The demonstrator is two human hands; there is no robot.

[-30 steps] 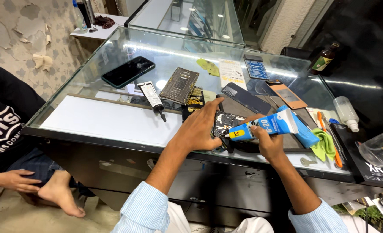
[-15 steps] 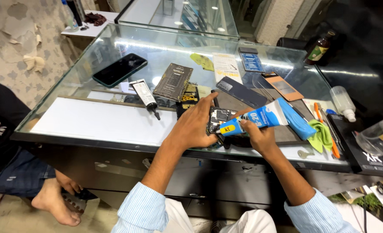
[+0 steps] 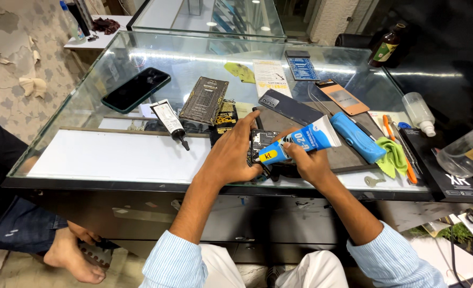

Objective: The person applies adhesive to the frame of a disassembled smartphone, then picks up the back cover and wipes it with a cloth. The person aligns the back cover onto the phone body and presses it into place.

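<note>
Right now the right hand is gripping one blue and white glue tube, its long body running from 8 to 2 o'clock. Its tip is touching one small open phone frame, which the left hand is pinning flat at 9 o'clock. One blue-handled tool is lying at 2 o'clock.

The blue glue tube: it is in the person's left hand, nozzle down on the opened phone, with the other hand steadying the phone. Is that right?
Not quite. The head view shows the blue glue tube in the right hand, not the left. Its nozzle does point down at the opened phone, and the left hand steadies that phone.
</note>
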